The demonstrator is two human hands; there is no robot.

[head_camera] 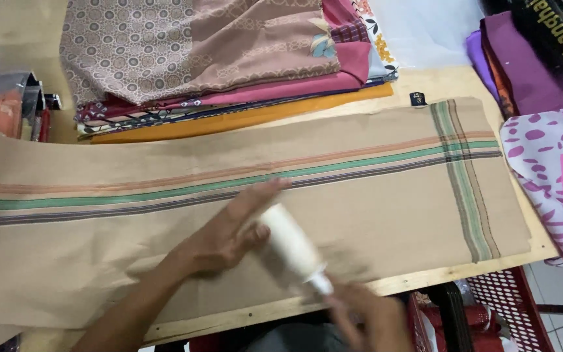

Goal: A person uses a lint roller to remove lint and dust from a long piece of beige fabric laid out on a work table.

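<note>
- While the tan striped cloth (360, 195) lies flat along the desk (425, 281), a white roller (292, 251) rests on its near part.
- The left hand (229, 231) lies open against the roller's upper end; the right hand (366, 316), blurred, pinches its narrow handle.
- The roller looks light and rigid, best held by the handle; the cloth looks soft and easily rucked.
- Beyond the cloth, stacked folded fabrics (229, 58) crowd the desk.
</note>
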